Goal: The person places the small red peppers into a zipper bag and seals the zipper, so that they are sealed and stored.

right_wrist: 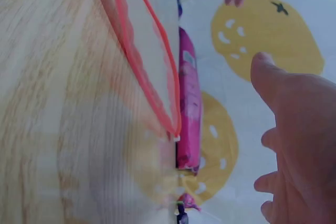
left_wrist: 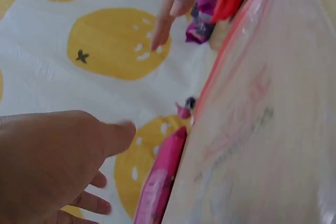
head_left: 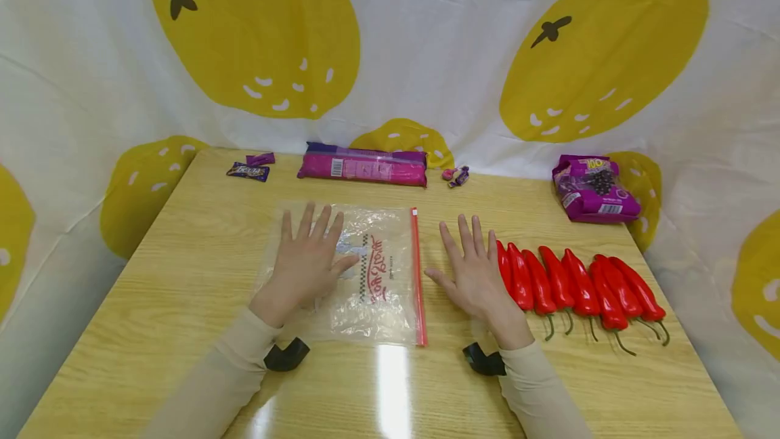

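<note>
My left hand [head_left: 307, 259] is held palm down with fingers spread over the left part of a clear zip bag [head_left: 396, 317] that lies flat on the table. The bag has red print and a red zip strip along its right edge, and in the right wrist view its red-edged mouth [right_wrist: 139, 61] gapes a little. My right hand [head_left: 475, 273], fingers straight and spread, is just right of the bag and left of a row of several red peppers [head_left: 585, 283] with green stems. Neither hand holds anything; whether the left touches the bag I cannot tell.
Along the back of the wooden table [head_left: 164, 330] lie small purple wrapped sweets [head_left: 248, 171], a long pink-purple packet [head_left: 365, 165] and more small sweets [head_left: 457, 176]. A purple bag [head_left: 597, 192] with a dark picture stands at the back right. Behind hangs a fruit-patterned cloth [head_left: 426, 39].
</note>
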A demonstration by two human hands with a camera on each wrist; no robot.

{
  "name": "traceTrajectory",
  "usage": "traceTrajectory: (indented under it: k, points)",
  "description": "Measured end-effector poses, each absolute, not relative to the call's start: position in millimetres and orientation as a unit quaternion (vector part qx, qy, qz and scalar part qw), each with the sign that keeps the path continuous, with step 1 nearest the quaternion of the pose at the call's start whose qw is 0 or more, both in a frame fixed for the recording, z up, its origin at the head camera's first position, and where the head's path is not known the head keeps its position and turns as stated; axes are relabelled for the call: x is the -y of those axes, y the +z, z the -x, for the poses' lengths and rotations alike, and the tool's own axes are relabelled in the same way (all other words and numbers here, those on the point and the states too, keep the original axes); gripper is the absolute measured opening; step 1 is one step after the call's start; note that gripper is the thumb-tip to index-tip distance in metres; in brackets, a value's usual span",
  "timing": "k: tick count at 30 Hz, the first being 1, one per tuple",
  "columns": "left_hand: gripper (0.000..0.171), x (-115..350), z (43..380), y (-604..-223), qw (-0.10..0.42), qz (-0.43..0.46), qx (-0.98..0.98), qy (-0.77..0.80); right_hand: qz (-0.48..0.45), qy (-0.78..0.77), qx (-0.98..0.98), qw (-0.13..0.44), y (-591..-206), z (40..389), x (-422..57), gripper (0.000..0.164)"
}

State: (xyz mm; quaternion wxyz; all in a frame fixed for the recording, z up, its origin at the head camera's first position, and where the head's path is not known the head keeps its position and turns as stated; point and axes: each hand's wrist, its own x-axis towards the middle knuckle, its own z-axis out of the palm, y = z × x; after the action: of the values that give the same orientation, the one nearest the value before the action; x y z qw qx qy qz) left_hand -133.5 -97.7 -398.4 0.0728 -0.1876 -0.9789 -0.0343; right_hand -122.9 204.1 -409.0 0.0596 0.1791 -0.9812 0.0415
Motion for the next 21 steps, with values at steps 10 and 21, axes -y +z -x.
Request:
traceTrajectory:
  k: [10, 21]
  points:
    - [0.03, 1.9, 109.3, -401.4, 0.065, 0.229, 0.955, -0.179, -0.201, 0.056, 0.973, 0.096, -401.5, 122.7, -204.5, 0.072]
    - [0.042, -34.6, 107.9, -434.1, -0.015, 0.21, 0.961, -0.177, -0.225, 0.086, 0.962, 0.127, -390.7, 116.2, -200.7, 0.061]
